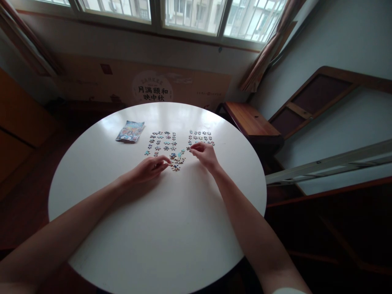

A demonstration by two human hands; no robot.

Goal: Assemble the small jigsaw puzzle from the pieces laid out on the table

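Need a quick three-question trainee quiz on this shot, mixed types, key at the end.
1. True or false: in the picture, the packet lies to the right of the central pile of jigsaw pieces.
2. The left hand is nearest to:
A) the packet
B) the central pile
C) the curtain
3. Fill in: the table under the hands is ____ in colour, and a jigsaw piece is at the fingertips of the ____ hand.

Key:
1. False; it lies to the left.
2. B
3. white; right
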